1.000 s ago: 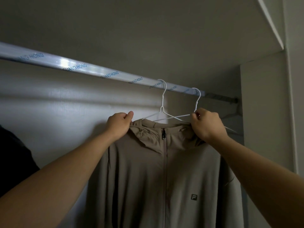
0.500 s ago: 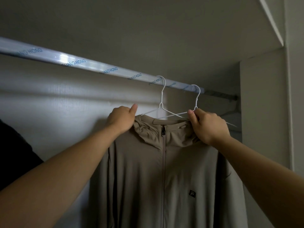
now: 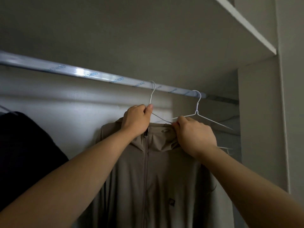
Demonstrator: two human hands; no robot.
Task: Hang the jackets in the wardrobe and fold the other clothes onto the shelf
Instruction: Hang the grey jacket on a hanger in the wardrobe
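Looking up into a dim wardrobe through the head camera, I see two bare forearms reaching toward a hanging rail (image 3: 79, 71) that runs from left to right under a grey ceiling panel. The rail is wrapped in clear film with blue lettering.

A tan zip-up jacket (image 3: 148, 178) hangs below the rail on a thin white wire hanger (image 3: 150, 100), whose hook is looped over the rail. The left hand (image 3: 137, 119) is clenched around the hanger's neck just under the hook, thumb pressed up against the wire. I judge this steadies the hanger so it does not swing or slip off. The right hand (image 3: 195, 137) pinches the jacket's collar edge at the right side, where the wire arm disappears into the cloth. It appears to be tugging the collar square on the hanger.

An empty hanger (image 3: 196, 111) hangs just to the right on the same rail, close to the right hand but apart from the jacket. A dark garment (image 3: 24, 153) hangs at the far left.

The back wall is pale and plain. A white side panel (image 3: 258, 129) closes the compartment on the right, and a white shelf (image 3: 250, 28) juts out above it.
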